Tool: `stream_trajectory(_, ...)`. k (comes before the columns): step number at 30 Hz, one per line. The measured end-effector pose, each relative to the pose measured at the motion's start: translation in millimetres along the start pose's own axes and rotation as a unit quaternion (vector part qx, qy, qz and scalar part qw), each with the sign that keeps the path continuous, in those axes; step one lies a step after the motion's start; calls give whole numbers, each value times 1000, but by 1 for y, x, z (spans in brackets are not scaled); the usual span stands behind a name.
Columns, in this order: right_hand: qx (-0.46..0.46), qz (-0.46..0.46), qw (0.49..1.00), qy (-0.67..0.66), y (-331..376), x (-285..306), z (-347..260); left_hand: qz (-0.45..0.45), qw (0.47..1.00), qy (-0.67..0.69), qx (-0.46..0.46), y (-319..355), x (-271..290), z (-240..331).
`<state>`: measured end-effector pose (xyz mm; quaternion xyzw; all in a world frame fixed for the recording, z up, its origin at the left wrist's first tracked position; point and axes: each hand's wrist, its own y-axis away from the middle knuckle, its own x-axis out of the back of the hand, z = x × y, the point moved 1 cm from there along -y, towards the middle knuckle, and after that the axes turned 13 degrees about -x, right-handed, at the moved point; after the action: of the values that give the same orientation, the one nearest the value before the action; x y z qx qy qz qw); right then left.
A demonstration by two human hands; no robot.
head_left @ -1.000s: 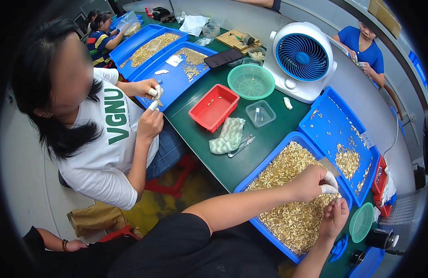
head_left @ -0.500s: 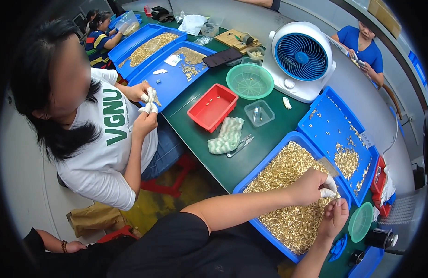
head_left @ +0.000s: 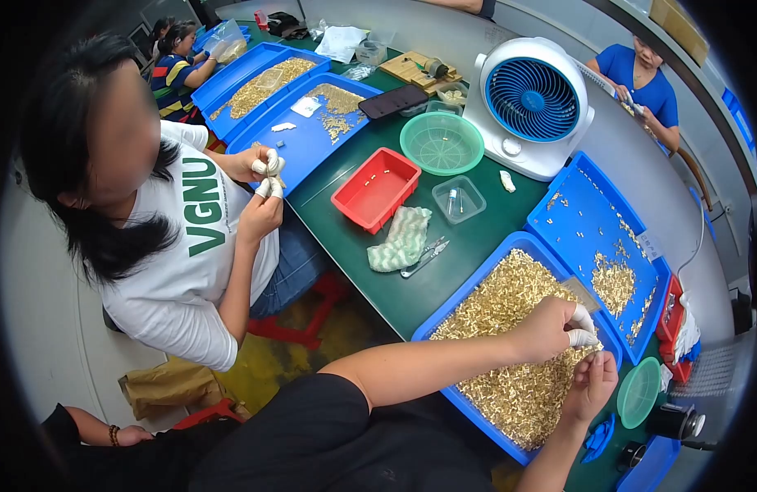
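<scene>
Head view: hands [head_left: 547, 330] barely shifted above gold-coloured pieces [head_left: 514, 398]

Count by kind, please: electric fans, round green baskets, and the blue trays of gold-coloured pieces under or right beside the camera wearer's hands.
Electric fan: 1
Round green baskets: 2, one beside the fan, one near the right hand
Blue trays of gold-coloured pieces: 2, one under the left hand, one adjoining it
Total: 5

There are the wearer's two hands [head_left: 551, 330], one fan [head_left: 533, 100] and two green baskets [head_left: 442, 144].
</scene>
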<state>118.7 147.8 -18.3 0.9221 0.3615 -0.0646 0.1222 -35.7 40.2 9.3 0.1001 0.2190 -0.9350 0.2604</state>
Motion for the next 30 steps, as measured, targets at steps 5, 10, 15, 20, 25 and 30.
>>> stream_trajectory(5, 2, 0, 1000, 11, -1, 2, 1, 10, 999, 50, 7, 0, -2, -7)
stream_trajectory(10, 18, 14, 999, 29, 2, -4, -3, 0, 1000, -23, -19, 1, -1, -2)
stream_trajectory(15, 24, 22, 998, 60, 3, -3, -3, 5, 999, -31, -15, 1, -1, -3)
stream_trajectory(20, 16, 25, 999, 33, 2, -5, -4, -10, 999, -34, -17, 2, -1, -7)
stream_trajectory(25, 11, 33, 998, 48, 3, -6, -3, -4, 995, -104, 4, 1, -2, 3)
stream_trajectory(30, 19, -8, 998, 66, 5, -10, 3, -58, 985, -165, 4, 5, -5, -3)
